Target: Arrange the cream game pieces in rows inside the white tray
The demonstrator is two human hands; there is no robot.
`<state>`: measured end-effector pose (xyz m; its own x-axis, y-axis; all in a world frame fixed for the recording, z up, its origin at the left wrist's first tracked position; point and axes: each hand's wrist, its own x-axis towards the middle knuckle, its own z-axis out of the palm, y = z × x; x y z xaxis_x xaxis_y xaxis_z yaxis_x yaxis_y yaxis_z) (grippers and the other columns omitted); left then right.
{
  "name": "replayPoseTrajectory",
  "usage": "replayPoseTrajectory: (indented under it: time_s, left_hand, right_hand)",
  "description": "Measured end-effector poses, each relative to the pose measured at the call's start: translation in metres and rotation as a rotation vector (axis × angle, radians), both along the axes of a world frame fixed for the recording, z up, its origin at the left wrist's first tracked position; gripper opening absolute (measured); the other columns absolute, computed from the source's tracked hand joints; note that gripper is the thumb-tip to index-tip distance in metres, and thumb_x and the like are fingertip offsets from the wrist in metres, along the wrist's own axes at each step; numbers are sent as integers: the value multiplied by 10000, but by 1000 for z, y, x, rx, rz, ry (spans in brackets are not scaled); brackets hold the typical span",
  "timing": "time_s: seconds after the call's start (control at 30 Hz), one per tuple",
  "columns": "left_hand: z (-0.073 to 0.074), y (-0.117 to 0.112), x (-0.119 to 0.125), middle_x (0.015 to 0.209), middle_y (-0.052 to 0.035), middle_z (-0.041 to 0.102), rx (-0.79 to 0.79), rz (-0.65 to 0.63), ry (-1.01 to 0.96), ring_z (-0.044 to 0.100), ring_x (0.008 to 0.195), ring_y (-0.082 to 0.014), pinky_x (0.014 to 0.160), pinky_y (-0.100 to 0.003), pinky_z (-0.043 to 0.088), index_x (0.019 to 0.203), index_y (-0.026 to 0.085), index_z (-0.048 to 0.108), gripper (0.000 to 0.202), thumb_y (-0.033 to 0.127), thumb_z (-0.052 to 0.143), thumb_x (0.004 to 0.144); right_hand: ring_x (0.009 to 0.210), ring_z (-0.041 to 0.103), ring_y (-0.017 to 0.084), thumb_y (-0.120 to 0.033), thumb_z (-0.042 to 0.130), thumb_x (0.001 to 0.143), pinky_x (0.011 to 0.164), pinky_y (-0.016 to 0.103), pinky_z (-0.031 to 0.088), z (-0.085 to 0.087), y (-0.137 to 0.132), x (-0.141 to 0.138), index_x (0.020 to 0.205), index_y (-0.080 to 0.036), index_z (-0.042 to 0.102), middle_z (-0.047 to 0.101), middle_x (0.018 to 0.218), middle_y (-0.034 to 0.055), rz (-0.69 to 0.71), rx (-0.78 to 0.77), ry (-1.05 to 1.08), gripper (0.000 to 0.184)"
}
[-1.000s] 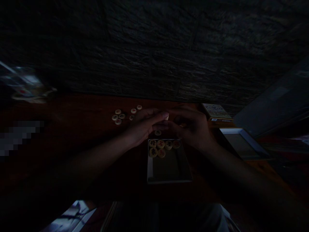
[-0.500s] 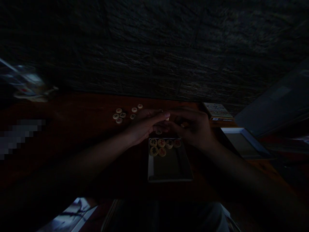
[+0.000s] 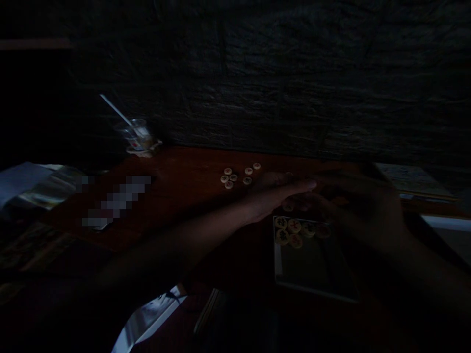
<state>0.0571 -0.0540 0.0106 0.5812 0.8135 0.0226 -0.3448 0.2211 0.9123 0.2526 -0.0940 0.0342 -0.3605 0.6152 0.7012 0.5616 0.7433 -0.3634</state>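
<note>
Round wooden xiangqi pieces (image 3: pixel 293 233) with red and black characters lie in a cluster at the far end of a white-rimmed square tray (image 3: pixel 278 260). My left hand (image 3: pixel 283 190) stretches flat across the dark red table (image 3: pixel 184 171) just beyond the tray, its fingers pointing right. My right hand (image 3: pixel 364 201) is dark and blurred, and it meets the left fingertips. One single piece (image 3: pixel 288 207) lies under the hands. Several more loose pieces (image 3: pixel 235 174) sit on the table to the left of my left hand.
A glass (image 3: pixel 134 135) with a white straw stands at the table's far left corner on a paper. A pixelated flat item (image 3: pixel 116 203) lies on the table. A book (image 3: pixel 412 180) and a white tray (image 3: pixel 445 230) sit at the right. A stone wall (image 3: pixel 235 73) rises behind.
The whole view has swung, so everything sits further right and the glass shows fully. The pale item at my fingertips no longer shows. My hands stay together above the tray's far edge.
</note>
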Motion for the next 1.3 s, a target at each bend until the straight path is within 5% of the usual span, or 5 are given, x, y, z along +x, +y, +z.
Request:
replayPoseTrajectory:
  time_s: [0.8, 1.1, 1.3]
  left_hand:
    - [-1, 2, 0, 872, -65, 759, 26, -26, -52, 702, 758, -134, 736, -273, 557, 889, 123, 781, 358, 428, 898, 742]
    - [-1, 0, 0, 893, -64, 766, 18, -12, -46, 700, 757, -128, 758, -281, 552, 925, 130, 784, 324, 375, 903, 749]
    - [1, -2, 0, 875, -76, 766, 15, 20, -26, 707, 767, -144, 750, -286, 550, 895, 117, 785, 278, 365, 866, 799]
  right_hand:
    - [678, 718, 152, -188, 773, 886, 576, 251, 580, -3, 2, 1, 1237, -329, 768, 804, 989, 33, -18, 61, -2, 378]
    - [652, 710, 166, -271, 759, 906, 553, 261, 567, -2, 2, 0, 1192, -232, 783, 789, 896, 56, -48, -5, -6, 290]
    - [721, 720, 185, -316, 770, 909, 657, 316, 594, -6, 4, 2, 1241, -274, 765, 789, 993, 54, -11, -39, 22, 334]
